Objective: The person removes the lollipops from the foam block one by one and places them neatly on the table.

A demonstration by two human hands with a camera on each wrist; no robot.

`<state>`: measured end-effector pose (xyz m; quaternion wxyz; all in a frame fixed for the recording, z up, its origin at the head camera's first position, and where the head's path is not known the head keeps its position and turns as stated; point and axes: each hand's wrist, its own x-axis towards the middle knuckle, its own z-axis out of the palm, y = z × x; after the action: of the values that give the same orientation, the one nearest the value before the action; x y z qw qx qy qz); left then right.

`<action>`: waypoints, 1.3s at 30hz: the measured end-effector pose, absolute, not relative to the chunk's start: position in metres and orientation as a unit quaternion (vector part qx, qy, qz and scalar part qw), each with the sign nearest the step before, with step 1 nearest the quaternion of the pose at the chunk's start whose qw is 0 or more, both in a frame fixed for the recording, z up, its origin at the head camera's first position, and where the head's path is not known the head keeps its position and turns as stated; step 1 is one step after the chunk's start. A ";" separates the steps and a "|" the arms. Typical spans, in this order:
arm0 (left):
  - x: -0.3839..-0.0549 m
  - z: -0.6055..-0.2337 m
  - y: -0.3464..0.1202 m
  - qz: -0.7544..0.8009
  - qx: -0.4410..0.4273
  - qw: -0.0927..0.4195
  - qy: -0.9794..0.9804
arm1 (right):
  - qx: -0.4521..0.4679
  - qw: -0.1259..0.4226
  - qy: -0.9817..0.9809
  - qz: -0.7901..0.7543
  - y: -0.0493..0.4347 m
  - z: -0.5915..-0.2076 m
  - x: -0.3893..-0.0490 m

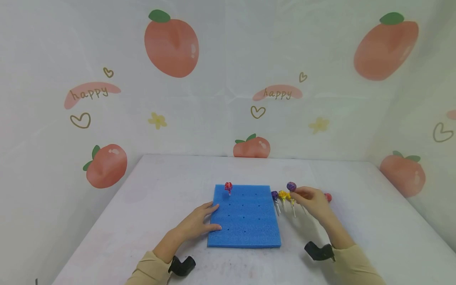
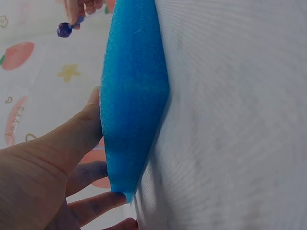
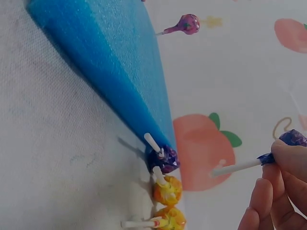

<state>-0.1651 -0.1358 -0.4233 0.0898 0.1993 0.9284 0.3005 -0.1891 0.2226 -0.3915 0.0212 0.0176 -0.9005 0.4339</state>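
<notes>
A blue foam board [image 1: 256,237] with small holes lies on the table. My left hand [image 1: 194,222] rests against its left edge, the thumb and some fingertips touching it with fingers extended. One red lollipop [image 1: 228,186] stands upright in a hole at the board's far left. Above the table, right of the board, my right hand [image 1: 315,202] pinches a purple lollipop [image 1: 291,186] just below its wrapped head. In the right wrist view its white stick [image 3: 237,167] points away from the fingers. Beneath that hand lie another purple lollipop [image 3: 164,160] and two yellow lollipops [image 3: 168,190].
A red lollipop head [image 1: 328,197] shows beyond the right wrist, partly hidden. The white table [image 1: 124,237] meets a white curtain [image 1: 221,118] printed with peaches at its back edge. Black wrist cameras [image 1: 182,266] are strapped to both forearms.
</notes>
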 end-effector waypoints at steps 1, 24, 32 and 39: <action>-0.165 -0.423 -0.136 0.301 0.199 0.090 0.928 | 0.017 0.022 -0.900 0.435 0.224 -0.391 -0.189; -0.162 -0.420 -0.136 0.306 0.206 0.094 0.925 | -0.027 0.022 -0.914 0.404 0.249 -0.392 -0.190; -0.163 -0.421 -0.138 0.309 0.224 0.076 0.921 | -0.032 0.038 -0.919 0.392 0.259 -0.389 -0.188; -0.164 -0.422 -0.136 0.302 0.202 0.092 0.927 | -0.029 0.062 -0.923 0.379 0.269 -0.393 -0.188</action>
<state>-0.1640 -0.1356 -0.4219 0.0922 0.2025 0.9268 0.3025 -0.1877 0.2694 -0.3935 0.0624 -0.0293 -0.9228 0.3790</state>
